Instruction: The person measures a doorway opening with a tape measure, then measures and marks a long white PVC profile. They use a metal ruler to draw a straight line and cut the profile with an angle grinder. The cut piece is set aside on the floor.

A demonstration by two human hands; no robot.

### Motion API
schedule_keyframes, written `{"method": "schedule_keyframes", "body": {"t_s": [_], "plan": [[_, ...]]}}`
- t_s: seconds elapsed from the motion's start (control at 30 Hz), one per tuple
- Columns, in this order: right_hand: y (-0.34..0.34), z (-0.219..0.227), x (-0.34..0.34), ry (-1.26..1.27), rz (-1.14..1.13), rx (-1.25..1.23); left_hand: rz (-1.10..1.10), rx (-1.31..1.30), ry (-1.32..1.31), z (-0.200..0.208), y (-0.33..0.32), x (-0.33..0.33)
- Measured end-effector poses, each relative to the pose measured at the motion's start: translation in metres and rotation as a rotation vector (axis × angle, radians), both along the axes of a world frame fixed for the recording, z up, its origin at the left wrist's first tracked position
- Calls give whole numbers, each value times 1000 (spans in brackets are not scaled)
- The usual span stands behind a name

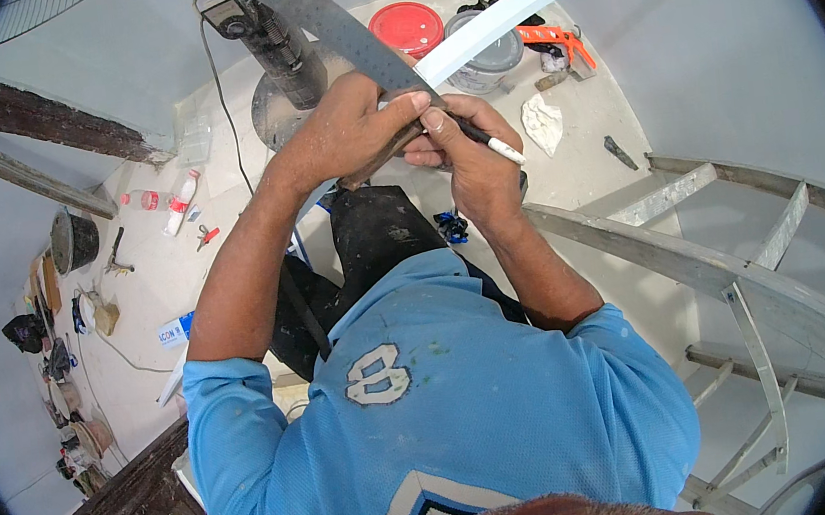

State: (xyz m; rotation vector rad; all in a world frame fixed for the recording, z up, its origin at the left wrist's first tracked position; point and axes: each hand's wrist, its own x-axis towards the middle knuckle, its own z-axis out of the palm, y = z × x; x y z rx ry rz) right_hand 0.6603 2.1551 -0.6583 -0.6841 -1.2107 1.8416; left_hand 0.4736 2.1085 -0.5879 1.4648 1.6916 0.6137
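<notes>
In front of me, the left hand [353,123] grips the grey strip [333,29]; the right hand [482,170] clasps a pen [506,151] near the white strip [547,2].

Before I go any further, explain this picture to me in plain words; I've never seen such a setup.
There is no machine here: you are looking down from a camera worn on a person's head, through a wide lens that bends straight edges. The blue shirt is the wearer's own.

The bare left hand and right hand meet at the end of a long dark grey strip. The right also holds a pen-like thing with a white end. A white strip reaches the hands too; its grip is hidden.

On the pale floor stand a red-lidded bucket and a grey-lidded one, with bottles to the left. A ladder is at the right.
</notes>
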Motion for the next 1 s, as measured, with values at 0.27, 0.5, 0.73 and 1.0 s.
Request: {"method": "schedule_keyframes", "body": {"t_s": [0.27,0.5,0.73,1.0], "plan": [[-2,3,-4,-43,12,43,15,352,-76,-38,2,-10],[9,-23,27,-127,-231,339,37,332,-157,-37,1,-20],[31,-3,27,-52,-142,765,55,222,-128,-37,-1,-22],[31,4,22,-58,-86,701,34,320,-147,-35,-2,-19]]}}
